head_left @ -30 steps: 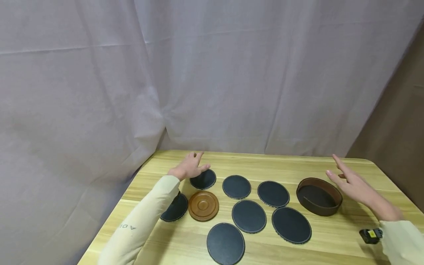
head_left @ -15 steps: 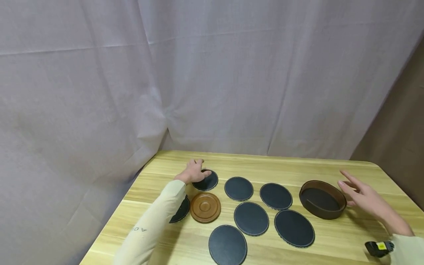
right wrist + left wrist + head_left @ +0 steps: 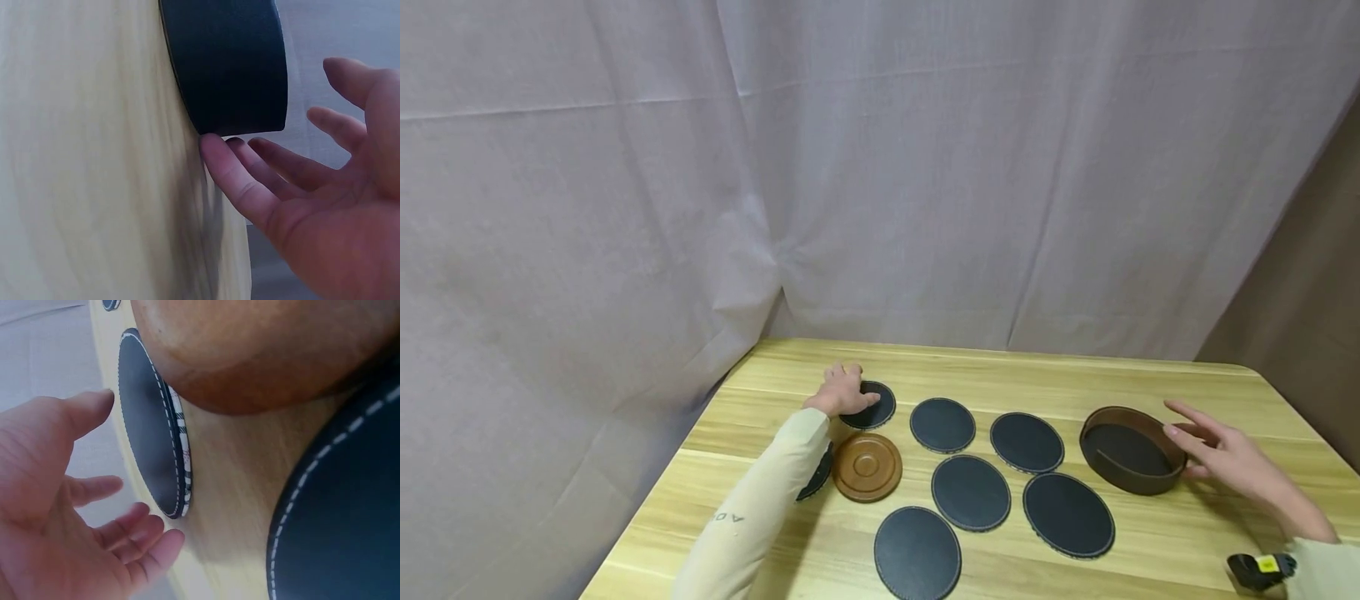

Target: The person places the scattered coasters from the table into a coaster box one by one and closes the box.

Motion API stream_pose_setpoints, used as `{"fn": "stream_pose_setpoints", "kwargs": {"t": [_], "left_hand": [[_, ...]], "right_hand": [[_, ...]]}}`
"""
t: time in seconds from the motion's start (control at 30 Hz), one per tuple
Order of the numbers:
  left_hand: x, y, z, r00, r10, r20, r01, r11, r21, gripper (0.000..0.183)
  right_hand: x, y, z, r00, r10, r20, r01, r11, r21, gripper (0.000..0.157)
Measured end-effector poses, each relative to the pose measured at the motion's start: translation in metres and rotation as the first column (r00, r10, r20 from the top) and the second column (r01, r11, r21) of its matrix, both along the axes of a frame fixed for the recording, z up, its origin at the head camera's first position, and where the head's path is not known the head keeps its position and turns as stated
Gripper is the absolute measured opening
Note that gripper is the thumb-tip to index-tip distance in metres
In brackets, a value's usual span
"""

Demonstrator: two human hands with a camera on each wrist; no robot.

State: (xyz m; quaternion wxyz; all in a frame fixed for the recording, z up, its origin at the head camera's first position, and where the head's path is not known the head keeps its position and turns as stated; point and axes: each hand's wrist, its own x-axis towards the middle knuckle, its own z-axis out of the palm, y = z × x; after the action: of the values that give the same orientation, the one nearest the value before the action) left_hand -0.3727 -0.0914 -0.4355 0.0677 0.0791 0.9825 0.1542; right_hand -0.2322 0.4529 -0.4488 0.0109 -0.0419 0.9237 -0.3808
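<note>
The surface [image 3: 1150,571] is pale yellowish wood with a grain running along it, its far right corner rounded; behind it hangs a greyish-mauve cloth [image 3: 880,183], creased and gathered near the far left corner; a browner cloth [image 3: 1300,283] fills the right side; shadows of the arms fall across the wood.

Seven round black coasters lie flat and apart on the surface, edged with pale stitching; the far-left coaster [image 3: 876,414] sits partly under the left hand [image 3: 842,390], and in the left wrist view its rim shows a checked white-and-black band; the near-left coaster [image 3: 815,477] is half hidden by a cream sleeve [image 3: 760,500]; a glossy brown wooden disc [image 3: 867,467], ringed with a raised centre, lies just in front of the far-left coaster; the other five coasters spread between the wooden disc and a shallow round holder [image 3: 1138,482], which stands upright at the right, dark outside, brown inside, dark-floored.

The left hand is spread loosely, thumb well away from the fingers, and holds nothing; the right hand [image 3: 1225,454] is likewise wide, its fingertips at the holder's right wall; whether they touch it I cannot tell.
</note>
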Motion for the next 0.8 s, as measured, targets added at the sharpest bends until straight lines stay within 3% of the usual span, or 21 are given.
{"fn": "stream_pose_setpoints", "kwargs": {"t": [0.13,0.33,0.6,0.8], "left_hand": [[0.000,-0.002,-0.001,0.999,0.040,0.030,-0.039,0.998,-0.055,0.076],[-0.003,-0.003,-0.002,0.990,0.129,0.051,-0.127,0.991,-0.033,0.086],[-0.004,-0.005,-0.004,0.985,0.161,0.064,-0.158,0.986,-0.045,0.095],[-0.005,-0.010,-0.008,0.978,0.184,0.102,-0.191,0.979,0.071,0.092]], "right_hand": [[-0.001,0.002,-0.004,1.000,0.003,-0.003,-0.003,0.999,-0.035,0.064],[-0.004,0.007,-0.010,0.997,0.077,-0.018,-0.079,0.987,-0.139,0.056],[-0.003,0.012,-0.018,0.992,0.127,-0.012,-0.126,0.962,-0.244,0.052],[-0.004,0.014,-0.019,0.993,0.115,0.030,-0.103,0.959,-0.264,0.054]]}}
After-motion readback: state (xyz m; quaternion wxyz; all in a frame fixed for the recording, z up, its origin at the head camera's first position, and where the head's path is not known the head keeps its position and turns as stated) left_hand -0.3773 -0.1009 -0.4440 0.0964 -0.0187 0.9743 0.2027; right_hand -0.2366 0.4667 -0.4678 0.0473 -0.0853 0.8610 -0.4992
